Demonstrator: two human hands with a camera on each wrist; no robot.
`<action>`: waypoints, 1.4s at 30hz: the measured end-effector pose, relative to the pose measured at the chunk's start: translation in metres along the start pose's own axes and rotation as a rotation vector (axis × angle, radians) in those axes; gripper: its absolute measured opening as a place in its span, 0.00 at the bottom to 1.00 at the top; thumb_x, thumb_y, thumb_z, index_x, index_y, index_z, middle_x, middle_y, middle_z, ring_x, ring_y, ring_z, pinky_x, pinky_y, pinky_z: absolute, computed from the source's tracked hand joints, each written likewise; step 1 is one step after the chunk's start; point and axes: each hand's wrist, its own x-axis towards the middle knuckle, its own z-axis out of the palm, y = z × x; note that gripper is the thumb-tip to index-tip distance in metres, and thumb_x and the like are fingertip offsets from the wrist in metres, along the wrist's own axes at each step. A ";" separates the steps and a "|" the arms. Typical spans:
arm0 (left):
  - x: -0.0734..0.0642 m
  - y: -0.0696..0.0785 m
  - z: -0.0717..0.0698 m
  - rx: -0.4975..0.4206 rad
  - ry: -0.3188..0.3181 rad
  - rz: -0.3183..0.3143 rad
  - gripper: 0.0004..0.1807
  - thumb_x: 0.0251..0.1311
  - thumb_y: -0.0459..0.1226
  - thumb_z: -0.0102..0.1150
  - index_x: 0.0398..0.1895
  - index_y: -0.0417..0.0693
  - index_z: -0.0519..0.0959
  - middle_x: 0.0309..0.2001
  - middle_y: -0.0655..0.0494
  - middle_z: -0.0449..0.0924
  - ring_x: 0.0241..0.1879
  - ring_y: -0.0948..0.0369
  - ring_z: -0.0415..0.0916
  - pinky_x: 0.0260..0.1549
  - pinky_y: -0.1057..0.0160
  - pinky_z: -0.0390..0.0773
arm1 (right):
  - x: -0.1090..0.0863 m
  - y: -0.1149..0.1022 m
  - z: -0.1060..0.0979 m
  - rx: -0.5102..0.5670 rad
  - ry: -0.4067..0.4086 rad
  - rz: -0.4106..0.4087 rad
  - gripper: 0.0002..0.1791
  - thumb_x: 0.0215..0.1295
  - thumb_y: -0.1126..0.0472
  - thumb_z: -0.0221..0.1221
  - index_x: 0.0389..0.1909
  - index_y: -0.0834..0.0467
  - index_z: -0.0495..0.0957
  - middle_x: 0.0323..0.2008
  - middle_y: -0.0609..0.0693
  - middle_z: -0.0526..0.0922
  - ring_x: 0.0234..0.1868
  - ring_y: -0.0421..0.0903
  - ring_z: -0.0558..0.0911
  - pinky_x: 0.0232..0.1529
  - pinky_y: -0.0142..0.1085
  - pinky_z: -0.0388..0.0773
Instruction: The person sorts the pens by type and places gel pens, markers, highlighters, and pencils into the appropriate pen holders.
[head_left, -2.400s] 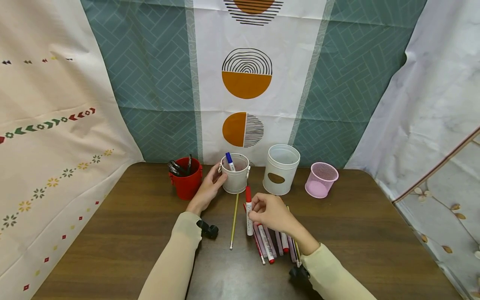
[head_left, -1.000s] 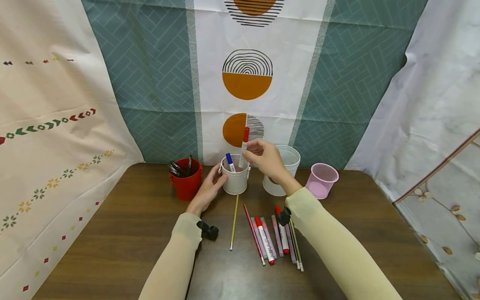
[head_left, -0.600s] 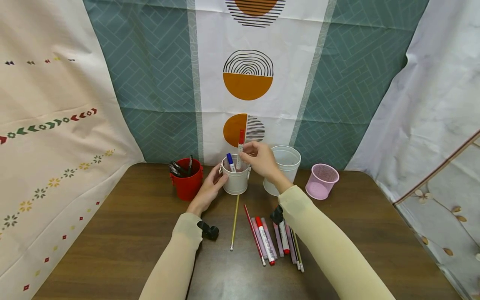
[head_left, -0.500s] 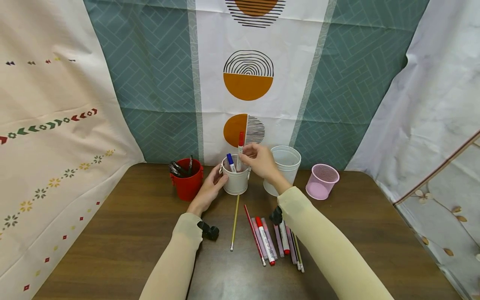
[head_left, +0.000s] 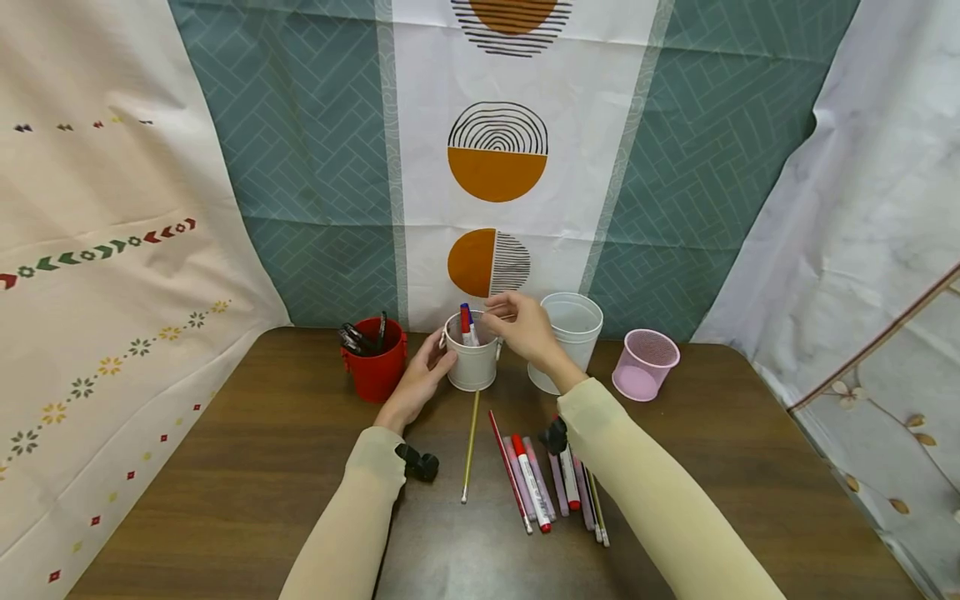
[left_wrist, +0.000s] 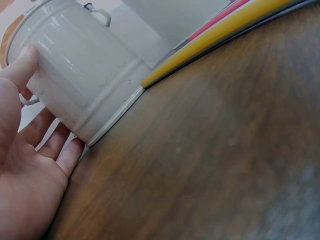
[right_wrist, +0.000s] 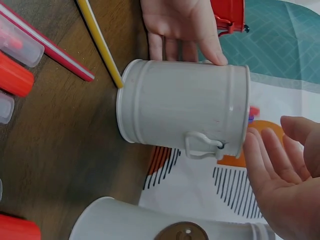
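A small white metal pail (head_left: 472, 367) with side handles stands near the back of the table. In it lean a red-capped marker (head_left: 466, 321) and a blue-capped marker (head_left: 472, 317), their caps above the rim. My left hand (head_left: 417, 379) holds the pail from its left side; the left wrist view shows the thumb (left_wrist: 25, 67) on the wall and the other fingers round behind. At the rim's right side, my right hand (head_left: 525, 327) is held with fingers apart and nothing between them, as the right wrist view shows.
A red pail (head_left: 373, 375) with black pens is at left. A larger white container (head_left: 573, 346) and a pink mesh cup (head_left: 643, 367) stand at right. A yellow pencil (head_left: 470, 450) lies in front, beside several markers (head_left: 532, 483) and pencils.
My right hand carried the red-capped marker from the table up to the white pail and let it drop in. The left hand has stayed on the pail.
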 end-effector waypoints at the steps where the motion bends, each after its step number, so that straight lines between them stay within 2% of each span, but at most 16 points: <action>1: 0.000 0.000 0.000 -0.001 -0.001 0.000 0.37 0.81 0.42 0.55 0.86 0.52 0.52 0.84 0.45 0.52 0.83 0.44 0.50 0.80 0.42 0.54 | -0.002 -0.001 -0.002 -0.007 0.000 -0.002 0.15 0.73 0.64 0.67 0.57 0.62 0.83 0.50 0.59 0.90 0.49 0.55 0.89 0.53 0.44 0.87; 4: 0.000 -0.001 0.002 0.007 0.002 -0.004 0.37 0.81 0.42 0.55 0.86 0.53 0.52 0.84 0.45 0.52 0.83 0.44 0.51 0.80 0.42 0.55 | -0.007 -0.002 -0.011 -0.038 -0.002 -0.026 0.14 0.73 0.64 0.67 0.56 0.61 0.84 0.49 0.58 0.90 0.49 0.55 0.89 0.53 0.45 0.87; 11: 0.001 0.000 0.002 0.009 0.000 -0.008 0.38 0.81 0.43 0.55 0.87 0.54 0.52 0.85 0.47 0.50 0.84 0.45 0.49 0.80 0.43 0.55 | -0.027 -0.012 -0.047 -0.170 -0.046 -0.147 0.13 0.72 0.65 0.66 0.54 0.62 0.84 0.50 0.57 0.90 0.48 0.56 0.90 0.52 0.49 0.87; 16: 0.000 0.001 0.001 0.005 -0.001 -0.013 0.37 0.81 0.42 0.55 0.87 0.55 0.52 0.85 0.47 0.49 0.84 0.45 0.47 0.80 0.42 0.55 | -0.049 -0.019 -0.067 -0.271 -0.093 -0.149 0.11 0.71 0.63 0.68 0.51 0.60 0.86 0.46 0.54 0.91 0.42 0.52 0.90 0.44 0.47 0.88; 21: -0.001 0.001 0.000 0.003 0.000 -0.011 0.37 0.82 0.41 0.54 0.87 0.54 0.51 0.86 0.46 0.48 0.84 0.45 0.47 0.80 0.42 0.55 | -0.073 -0.016 -0.076 -0.346 -0.131 -0.169 0.09 0.68 0.63 0.70 0.47 0.60 0.87 0.38 0.51 0.91 0.34 0.45 0.88 0.38 0.40 0.85; 30: 0.000 0.001 0.000 0.015 0.005 -0.018 0.37 0.81 0.42 0.55 0.87 0.55 0.52 0.85 0.47 0.49 0.84 0.45 0.48 0.80 0.42 0.55 | -0.112 0.002 -0.073 -0.440 -0.164 -0.165 0.09 0.63 0.64 0.72 0.43 0.59 0.87 0.29 0.44 0.88 0.28 0.41 0.83 0.32 0.34 0.81; 36: 0.001 0.002 0.001 0.014 0.003 -0.011 0.37 0.81 0.41 0.55 0.86 0.54 0.52 0.85 0.46 0.49 0.84 0.44 0.48 0.80 0.42 0.54 | -0.141 0.011 -0.057 -0.457 -0.255 -0.105 0.10 0.62 0.63 0.73 0.41 0.59 0.86 0.26 0.41 0.84 0.25 0.34 0.78 0.28 0.31 0.78; 41: 0.000 0.001 0.000 0.007 0.001 -0.012 0.37 0.81 0.41 0.55 0.87 0.54 0.52 0.85 0.46 0.49 0.84 0.45 0.48 0.80 0.43 0.55 | -0.159 0.017 -0.039 -0.456 -0.292 -0.078 0.09 0.61 0.64 0.74 0.39 0.59 0.85 0.23 0.39 0.80 0.21 0.33 0.75 0.24 0.33 0.76; 42: 0.000 0.001 0.000 0.007 0.001 -0.014 0.37 0.81 0.41 0.54 0.87 0.54 0.51 0.85 0.47 0.49 0.84 0.45 0.48 0.80 0.43 0.55 | -0.162 0.019 -0.036 -0.468 -0.294 -0.083 0.08 0.61 0.64 0.74 0.37 0.58 0.85 0.22 0.39 0.79 0.20 0.32 0.74 0.28 0.34 0.78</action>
